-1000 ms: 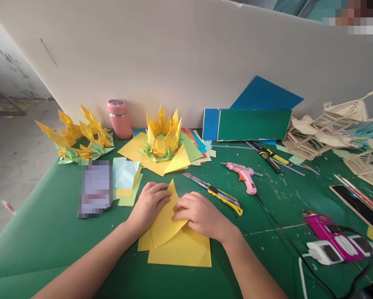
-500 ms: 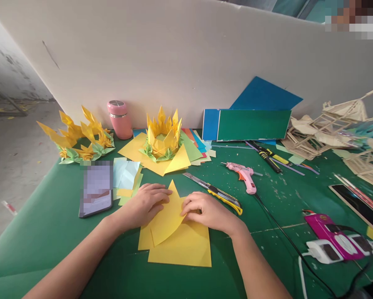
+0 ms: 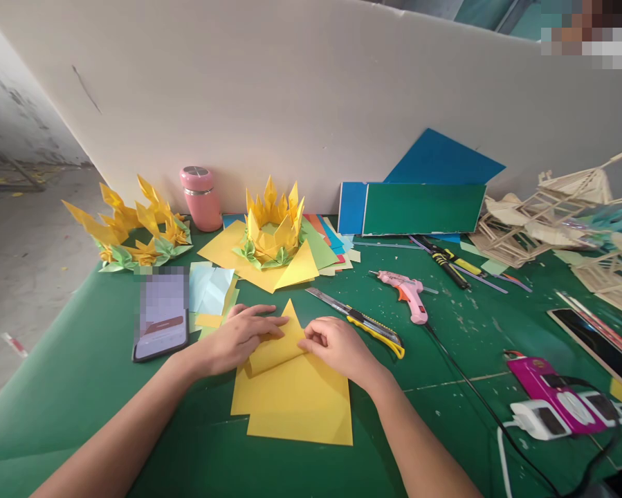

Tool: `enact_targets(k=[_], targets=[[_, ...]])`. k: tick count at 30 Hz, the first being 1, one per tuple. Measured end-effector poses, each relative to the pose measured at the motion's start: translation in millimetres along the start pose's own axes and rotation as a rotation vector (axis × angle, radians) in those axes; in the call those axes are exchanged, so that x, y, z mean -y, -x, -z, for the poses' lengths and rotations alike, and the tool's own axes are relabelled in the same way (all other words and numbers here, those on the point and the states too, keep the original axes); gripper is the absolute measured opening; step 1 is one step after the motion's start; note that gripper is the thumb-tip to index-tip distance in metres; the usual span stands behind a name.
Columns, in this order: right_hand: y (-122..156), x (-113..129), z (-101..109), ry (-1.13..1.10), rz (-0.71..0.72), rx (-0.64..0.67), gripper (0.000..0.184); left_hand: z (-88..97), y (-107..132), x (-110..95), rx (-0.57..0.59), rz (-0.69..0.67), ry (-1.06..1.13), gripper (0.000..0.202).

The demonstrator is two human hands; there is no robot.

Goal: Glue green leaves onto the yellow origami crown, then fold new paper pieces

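1. Covering nearly the whole view, the green worktop [image 3: 82, 387] runs back to a white board [image 3: 290, 90] standing along its far edge.
2. Blue and green card sheets [image 3: 422, 207] lean on that board right of centre. Stick models [image 3: 549, 207] crowd the far right corner.
3. Two yellow paper flowers stand at the far edge, one [image 3: 134, 232] towards the left corner and one [image 3: 273, 228] at the middle, with a pink flask [image 3: 200, 198] between them.
4. The yellow sheet [image 3: 300, 408] lies midway along the near edge, on top of another like it. Its far part is turned over into a flap [image 3: 277, 349], and a point of paper shows behind.
5. The left hand [image 3: 238, 335] lies flat with fingers stretched out, pressing the flap's left side. The right hand [image 3: 339, 346] sits just beside it, thumb and forefinger pinched together on the flap's right edge.
6. The paper looks light, thin and easily creased. It would likely slide on the smooth mat unless one palm pins it, and it seems best held at corners and edges, since a grip mid-sheet would dent it.
7. A phone [image 3: 161, 321] lies left of the hands. A yellow utility knife [image 3: 362, 321] lies just behind the right hand, and a pink glue gun [image 3: 407, 294] lies further right.
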State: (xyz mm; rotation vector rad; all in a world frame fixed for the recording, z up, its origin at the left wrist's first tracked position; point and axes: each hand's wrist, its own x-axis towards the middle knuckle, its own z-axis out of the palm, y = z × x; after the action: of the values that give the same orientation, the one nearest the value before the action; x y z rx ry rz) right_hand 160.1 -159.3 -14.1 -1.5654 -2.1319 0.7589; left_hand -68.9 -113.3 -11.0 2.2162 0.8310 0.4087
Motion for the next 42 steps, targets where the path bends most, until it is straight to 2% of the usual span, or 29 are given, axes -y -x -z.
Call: enact_targets(k=[5, 11, 17, 22, 29, 38, 42], targets=[[-1.0, -1.4, -2.3, 0.015, -0.009, -0.015, 0.026, -4.5, -4.2, -6.1, -0.053, 0.038, -0.054, 0.029], [-2.3, -1.9, -6.1, 0.026, 0.018, -0.053, 0.025, -10.0, -3.7, -3.5, -0.069, 0.03, -0.099, 0.026], [-2.7, 2.1, -3.7, 0.041, -0.021, -0.029, 0.025, -13.3, -3.1, 5.1, -0.058, -0.028, -0.173, 0.032], [-2.7, 2.6, -2.3, 0.038, -0.015, -0.025, 0.025, -13.5, -3.9, 0.6, -0.119, -0.041, -0.145, 0.027], [-2.1, -1.2, -2.4, 0.06, -0.037, -0.046, 0.024, -12.7, -6.0, -1.4, -0.044, -0.039, -0.224, 0.025], [-0.7, -3.2, 2.3, 0.043, -0.1, -0.007, 0.026, -13.7, -6.6, -10.0, 0.048, -0.047, -0.363, 0.027], [-0.6, -3.4, 2.9, 0.034, -0.106, 0.0, 0.025, -14.1, -7.0, -7.6, 0.043, -0.06, -0.367, 0.028]])
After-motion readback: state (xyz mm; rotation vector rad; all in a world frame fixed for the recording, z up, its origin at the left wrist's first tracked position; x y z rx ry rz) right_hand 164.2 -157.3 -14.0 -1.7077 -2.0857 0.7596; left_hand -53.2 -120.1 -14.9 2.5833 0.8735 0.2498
